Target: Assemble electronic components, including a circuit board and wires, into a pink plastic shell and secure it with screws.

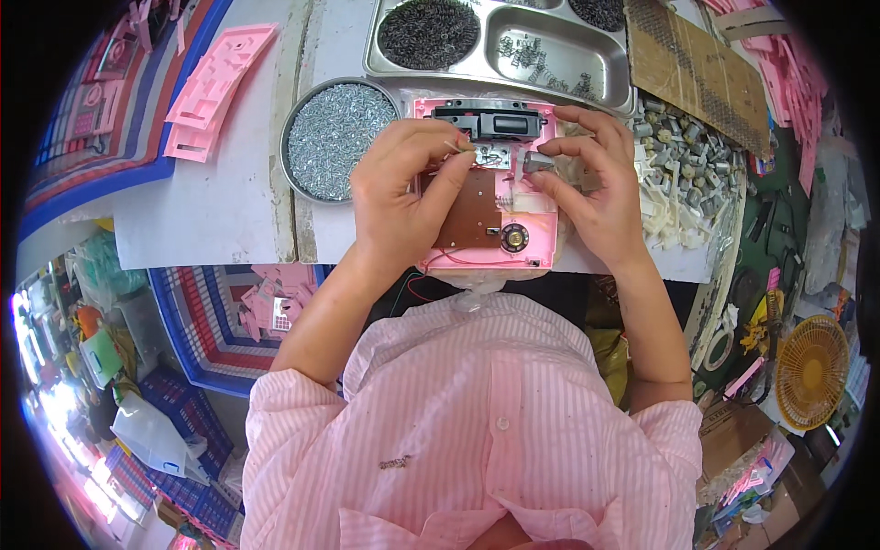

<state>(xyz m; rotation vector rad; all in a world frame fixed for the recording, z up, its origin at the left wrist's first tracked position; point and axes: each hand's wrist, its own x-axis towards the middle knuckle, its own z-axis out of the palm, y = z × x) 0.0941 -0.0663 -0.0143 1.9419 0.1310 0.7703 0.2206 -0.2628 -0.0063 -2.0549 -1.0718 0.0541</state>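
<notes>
A pink plastic housing (541, 261) lies open before me at the table's front edge. Inside it are a brown circuit board (472, 215), a small round speaker (515, 238), a silvery metal plate (493, 158) and a black mechanism (504, 124) along the far side. My left hand (403, 179) is over the housing's left side, thumb and forefinger pinched on thin wires (453, 147). On the right, my right hand (596, 170) grips a small grey cylindrical motor (537, 162) between thumb and fingers, just above the housing.
A round tray of small silvery screws (335, 137) stands left of the housing. Behind is a steel compartment tray (500, 78) with dark springs. Loose motors and white parts (683, 183) are heaped right, beside cardboard (706, 73). Pink panels (220, 87) lie far left.
</notes>
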